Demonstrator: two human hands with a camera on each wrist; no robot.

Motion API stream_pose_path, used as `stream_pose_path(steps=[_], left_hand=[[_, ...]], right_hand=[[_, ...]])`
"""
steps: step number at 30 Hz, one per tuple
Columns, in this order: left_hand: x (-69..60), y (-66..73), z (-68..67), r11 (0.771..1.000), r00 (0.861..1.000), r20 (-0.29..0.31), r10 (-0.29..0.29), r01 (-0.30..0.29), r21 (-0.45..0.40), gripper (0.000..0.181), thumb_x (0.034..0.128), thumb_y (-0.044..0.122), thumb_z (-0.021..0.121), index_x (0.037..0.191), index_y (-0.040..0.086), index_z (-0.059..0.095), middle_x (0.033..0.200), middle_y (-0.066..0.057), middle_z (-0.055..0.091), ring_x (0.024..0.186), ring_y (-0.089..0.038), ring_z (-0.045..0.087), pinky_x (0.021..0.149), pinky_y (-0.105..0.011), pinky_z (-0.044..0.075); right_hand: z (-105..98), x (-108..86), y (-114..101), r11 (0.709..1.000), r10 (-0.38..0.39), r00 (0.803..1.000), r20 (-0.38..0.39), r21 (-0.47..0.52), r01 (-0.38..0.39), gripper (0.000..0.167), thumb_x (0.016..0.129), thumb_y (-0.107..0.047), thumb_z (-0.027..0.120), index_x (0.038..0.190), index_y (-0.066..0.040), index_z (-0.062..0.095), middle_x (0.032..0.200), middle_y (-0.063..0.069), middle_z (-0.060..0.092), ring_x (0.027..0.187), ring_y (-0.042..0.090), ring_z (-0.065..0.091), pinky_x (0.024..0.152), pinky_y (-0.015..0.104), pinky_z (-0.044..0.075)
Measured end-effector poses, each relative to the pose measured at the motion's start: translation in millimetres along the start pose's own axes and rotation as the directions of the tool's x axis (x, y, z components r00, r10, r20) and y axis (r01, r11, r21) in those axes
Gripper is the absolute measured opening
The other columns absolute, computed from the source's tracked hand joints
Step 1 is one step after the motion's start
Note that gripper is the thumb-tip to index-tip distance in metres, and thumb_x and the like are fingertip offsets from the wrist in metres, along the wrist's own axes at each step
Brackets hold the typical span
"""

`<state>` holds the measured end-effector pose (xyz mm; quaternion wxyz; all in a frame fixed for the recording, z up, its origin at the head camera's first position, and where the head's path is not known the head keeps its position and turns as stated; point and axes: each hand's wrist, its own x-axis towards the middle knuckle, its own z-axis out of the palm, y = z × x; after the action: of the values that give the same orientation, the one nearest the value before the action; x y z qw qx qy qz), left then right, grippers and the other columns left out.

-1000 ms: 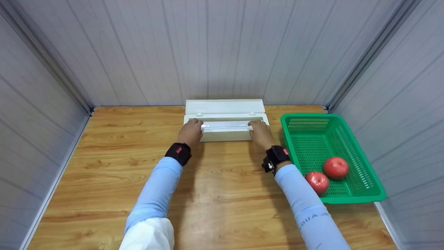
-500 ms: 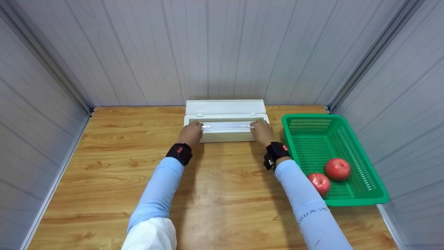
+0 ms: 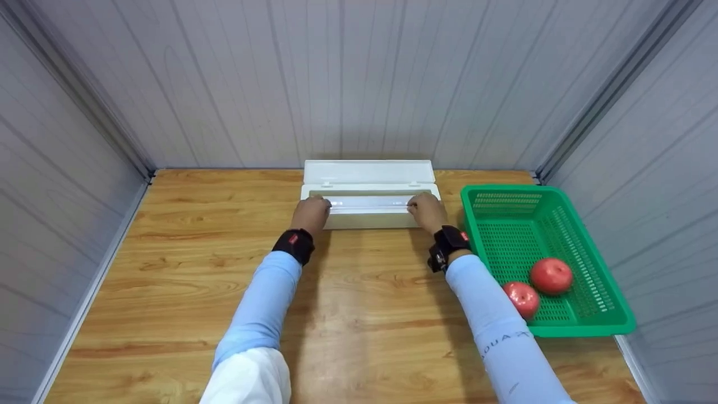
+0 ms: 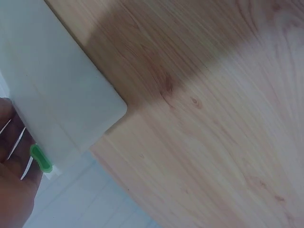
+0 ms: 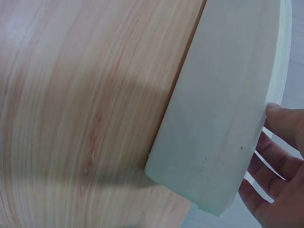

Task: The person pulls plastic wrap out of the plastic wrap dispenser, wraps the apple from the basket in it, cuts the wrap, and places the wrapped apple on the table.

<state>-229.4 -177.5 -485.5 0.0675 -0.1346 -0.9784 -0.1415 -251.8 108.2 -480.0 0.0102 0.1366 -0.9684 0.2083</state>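
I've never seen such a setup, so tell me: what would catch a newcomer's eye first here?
Probably the bright green basket on the right, with two red fruits at its near end. Next comes the long white box by the back wall, lid open, with the left hand and right hand at opposite ends of its opening.

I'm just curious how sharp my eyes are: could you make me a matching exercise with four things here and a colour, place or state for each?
1. Box
2. Basket
3. Fruits
4. Left hand

A. Red, a pair
B. White, lid open
C. At the box's left end
D. Green, near the right wall

Pairs: 1-B, 2-D, 3-A, 4-C
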Motion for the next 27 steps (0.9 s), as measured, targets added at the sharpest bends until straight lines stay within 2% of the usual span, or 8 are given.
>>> stream_pose_path(steps=[8,16,24,27], left_hand=[[0.0,1.1,3.7,0.997,0.996,-0.044,-0.073,0.071,-0.038,0.019,0.0884,0.002,0.055,0.093,0.003,0.073,0.089,-0.014,0.071,0.086,-0.029,0.067,0.077,-0.04,0.054],[0.9,5.9,5.7,0.99,0.989,-0.055,-0.14,0.138,-0.034,0.019,0.089,0.005,0.056,0.098,0.006,0.073,0.095,-0.012,0.072,0.089,-0.027,0.068,0.079,-0.038,0.055],[2.2,6.3,9.9,0.988,0.983,-0.101,-0.152,0.151,-0.02,0.017,0.0875,0.006,0.057,0.093,0.005,0.073,0.092,-0.012,0.072,0.085,-0.027,0.068,0.075,-0.039,0.055],[5.2,7.3,8.5,0.988,0.982,-0.107,-0.153,0.151,-0.024,0.018,0.088,0.004,0.055,0.094,0.004,0.072,0.093,-0.013,0.071,0.087,-0.027,0.067,0.076,-0.038,0.055]], right_hand=[[1.1,1.8,1.6,0.992,0.081,0.996,-0.02,0.101,-0.079,0.019,0.092,-0.013,0.058,0.1,-0.001,0.071,0.102,0.016,0.069,0.095,0.031,0.063,0.086,0.042,0.051],[4.9,2.9,3.5,0.985,0.115,0.99,-0.08,0.139,-0.103,0.017,0.09,-0.012,0.059,0.095,-0.001,0.072,0.097,0.016,0.069,0.089,0.03,0.063,0.081,0.041,0.051],[10.8,6.0,4.2,0.989,0.117,0.99,-0.084,0.105,-0.108,0.018,0.092,-0.01,0.055,0.088,-0.001,0.069,0.091,0.014,0.068,0.08,0.026,0.061,0.075,0.039,0.05],[10.3,7.7,3.0,0.991,0.118,0.988,-0.095,0.079,-0.111,0.017,0.093,-0.01,0.054,0.088,0.0,0.067,0.093,0.015,0.066,0.082,0.027,0.06,0.076,0.04,0.05]])
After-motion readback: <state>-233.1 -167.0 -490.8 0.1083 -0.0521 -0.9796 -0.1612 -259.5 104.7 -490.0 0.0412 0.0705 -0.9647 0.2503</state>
